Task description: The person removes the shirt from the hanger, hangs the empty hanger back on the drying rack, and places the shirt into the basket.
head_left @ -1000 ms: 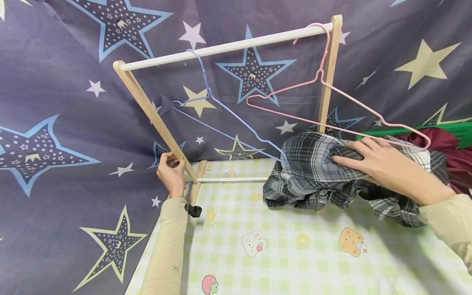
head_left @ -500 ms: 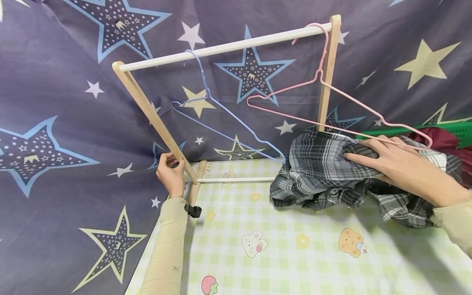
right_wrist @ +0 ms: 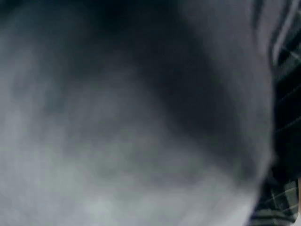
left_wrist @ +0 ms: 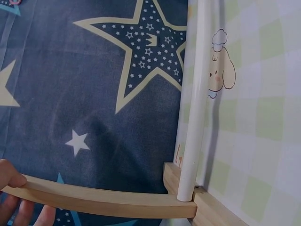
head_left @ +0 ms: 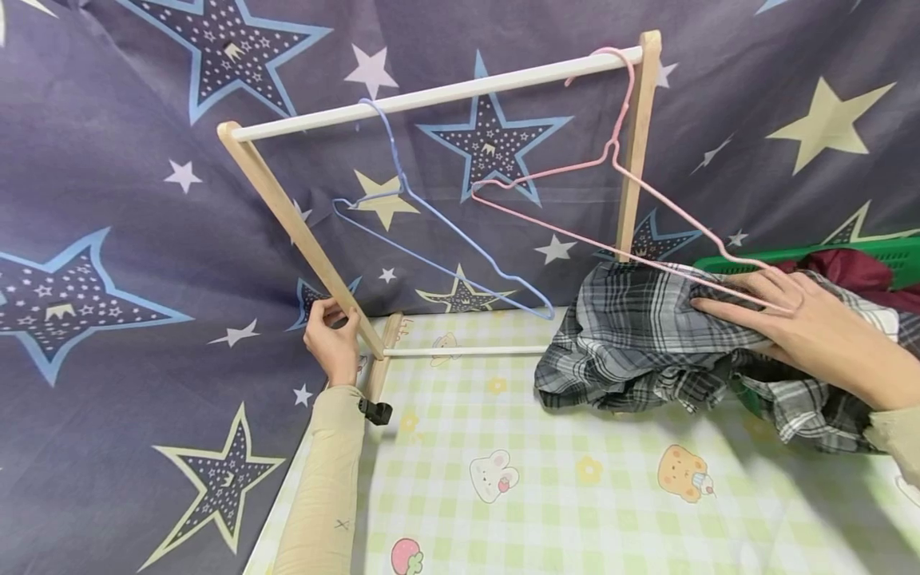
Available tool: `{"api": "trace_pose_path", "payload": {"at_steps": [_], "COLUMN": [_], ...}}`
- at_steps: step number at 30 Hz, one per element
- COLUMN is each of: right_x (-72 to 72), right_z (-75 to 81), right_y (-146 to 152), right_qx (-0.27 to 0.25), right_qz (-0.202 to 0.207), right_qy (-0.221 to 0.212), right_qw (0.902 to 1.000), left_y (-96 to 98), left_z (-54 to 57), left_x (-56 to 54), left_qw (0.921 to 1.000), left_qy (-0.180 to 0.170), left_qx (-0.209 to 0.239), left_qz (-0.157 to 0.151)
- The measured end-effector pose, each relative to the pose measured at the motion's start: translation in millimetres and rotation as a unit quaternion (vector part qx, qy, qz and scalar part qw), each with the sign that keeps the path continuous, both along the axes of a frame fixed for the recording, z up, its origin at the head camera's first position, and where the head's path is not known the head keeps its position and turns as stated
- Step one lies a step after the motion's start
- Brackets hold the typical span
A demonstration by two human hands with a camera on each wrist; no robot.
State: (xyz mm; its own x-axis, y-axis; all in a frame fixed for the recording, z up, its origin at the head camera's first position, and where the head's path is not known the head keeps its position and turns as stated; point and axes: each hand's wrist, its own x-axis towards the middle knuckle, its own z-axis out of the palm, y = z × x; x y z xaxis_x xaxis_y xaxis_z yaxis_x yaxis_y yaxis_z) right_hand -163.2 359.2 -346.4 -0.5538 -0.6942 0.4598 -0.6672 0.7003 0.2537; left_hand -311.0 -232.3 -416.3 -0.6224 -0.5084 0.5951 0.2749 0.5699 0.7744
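My left hand (head_left: 334,339) pinches the left wooden post (head_left: 298,231) of a small clothes rack low down, thumb on one side and fingers on the other. In the left wrist view that post (left_wrist: 103,198) runs into the rack's base. At the right, my right hand (head_left: 805,319) grips a bunched grey-and-black plaid shirt (head_left: 632,311), its fingers partly hidden in the cloth. A pink hanger (head_left: 683,214) hangs from the white top rail (head_left: 438,94), its lower corner lying across the back of my right hand. Blurred grey cloth (right_wrist: 131,141) fills the right wrist view.
A blue hanger (head_left: 460,231) hangs left of the pink one, its lower corner near the shirt. Behind my right hand stands a green basket (head_left: 902,263) with dark red cloth (head_left: 848,271). A star-print curtain backs the rack, and a checked cloth (head_left: 546,511) covers the table.
My right hand has drawn the plaid shirt to the right. The pink hanger has swung slightly left, its corner now over the hand. My left hand stays on the post.
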Motion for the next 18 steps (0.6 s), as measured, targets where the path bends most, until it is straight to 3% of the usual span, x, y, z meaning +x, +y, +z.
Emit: {"api": "trace_pose_path", "payload": {"at_steps": [5, 9, 15, 18], "right_x": [3.0, 9.1, 10.7, 12.3], "right_z": [4.4, 9.1, 11.3, 9.4], "right_y": [-0.1, 1.9, 17.3, 25.1], "right_qx": [0.012, -0.007, -0.023, -0.024], "right_qz": [-0.016, -0.031, -0.029, -0.051], "right_qy": [0.001, -0.007, 0.011, 0.007], "right_qw": [0.9998, 0.9995, 0.9993, 0.9984], "left_y": [-1.1, -1.1, -1.0, -0.3], "left_z": [-1.0, 0.8, 1.6, 2.4], "left_x": [-0.1, 1.1, 1.1, 1.3], "left_qw": [0.9999, 0.9997, 0.9997, 0.9996], "left_qy": [0.001, -0.002, -0.011, -0.013], "left_qx": [0.003, 0.012, 0.017, 0.016], "left_qz": [-0.010, -0.021, -0.015, -0.018]}}
